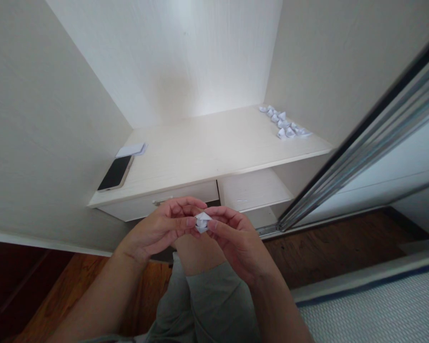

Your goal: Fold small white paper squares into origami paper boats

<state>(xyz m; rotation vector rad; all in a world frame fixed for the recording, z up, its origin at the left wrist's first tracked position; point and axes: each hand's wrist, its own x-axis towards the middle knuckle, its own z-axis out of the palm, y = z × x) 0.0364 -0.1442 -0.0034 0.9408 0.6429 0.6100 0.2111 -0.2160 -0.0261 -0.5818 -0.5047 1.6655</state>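
A small folded white paper piece (202,222) is held between both hands, in front of the shelf and above my knees. My left hand (168,223) pinches its left side between thumb and fingers. On its right side, my right hand (234,233) grips it the same way, with the thumb facing me. The fingertips behind the paper are partly hidden. Several similar folded paper pieces (285,125) lie grouped at the right end of the white shelf (203,147).
At the shelf's left end lie a phone (116,173) with a dark screen and a small stack of white paper (131,149). Below the shelf are a drawer (186,194) and an open compartment (253,189). A sliding door frame (343,152) stands at the right, near a bed edge (379,305).
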